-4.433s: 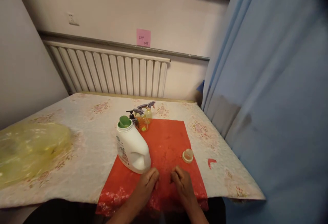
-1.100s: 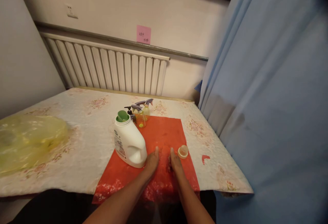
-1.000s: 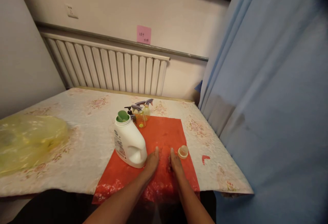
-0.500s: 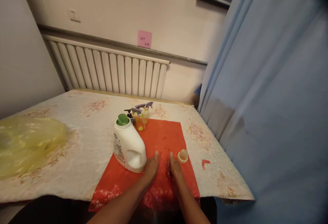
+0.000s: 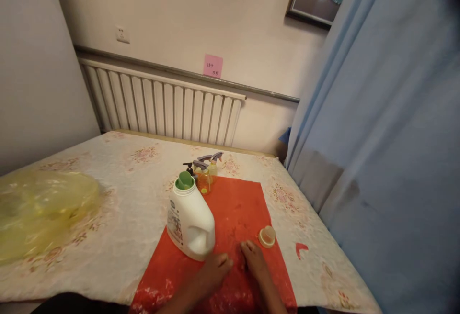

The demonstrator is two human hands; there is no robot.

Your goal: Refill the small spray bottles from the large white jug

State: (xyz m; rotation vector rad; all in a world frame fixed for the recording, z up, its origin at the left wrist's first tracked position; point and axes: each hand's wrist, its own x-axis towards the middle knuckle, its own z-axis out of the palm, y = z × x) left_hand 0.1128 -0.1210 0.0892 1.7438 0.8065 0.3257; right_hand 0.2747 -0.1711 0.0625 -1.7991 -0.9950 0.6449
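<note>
My left hand and my right hand rest side by side on a red mat at the near table edge. Both have their fingers curled under, and nothing shows in them. A white detergent jug with an uncapped green spout stands just left of my left hand, almost touching it. A small tan cap lies on the mat just right of my right hand. Small spray and pump bottles with yellow liquid stand at the mat's far left corner.
The table carries a floral cloth. A crumpled yellow plastic bag lies at the left. A small red scrap lies right of the mat. A blue curtain hangs along the right; a radiator stands behind.
Both hands have drawn back toward me on the mat, and their fingers have gone from stretched flat to curled. The camera has tilted up and shifted slightly. The objects stay put.
</note>
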